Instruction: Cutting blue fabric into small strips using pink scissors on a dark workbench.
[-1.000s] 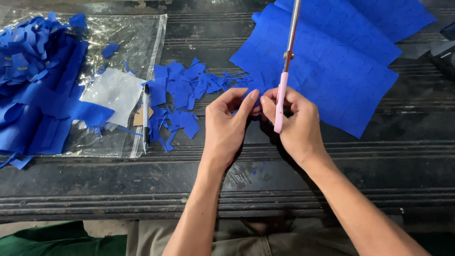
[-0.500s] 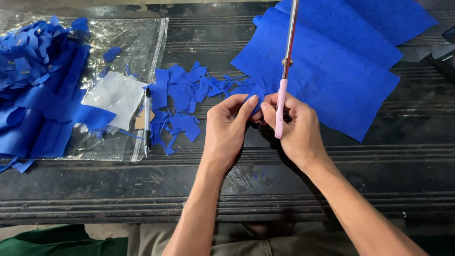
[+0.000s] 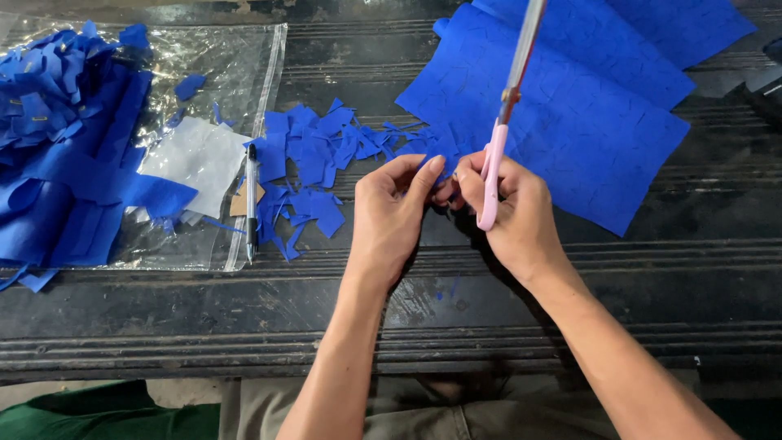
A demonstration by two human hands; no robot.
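Dark, ridged wooden desk (image 3: 652, 285) carries everything. Large soft blue fabric sheets (image 3: 570, 106) lie top right, still mostly whole, so much cutting looks left. A clear plastic bag (image 3: 236, 73) holds a heap of blue cut strips (image 3: 57, 138); loose blue fabric scraps (image 3: 314, 159) lie beside a pen (image 3: 252, 200). Right hand (image 3: 509, 216) grips pink-handled scissors (image 3: 497, 163); left hand (image 3: 391, 212) pinches a small blue piece (image 3: 444, 155) at desk centre.

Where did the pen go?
The pen lies on the dark table, left of the left hand. It sits at the right edge of the clear plastic bag, with blue scraps just to its right.
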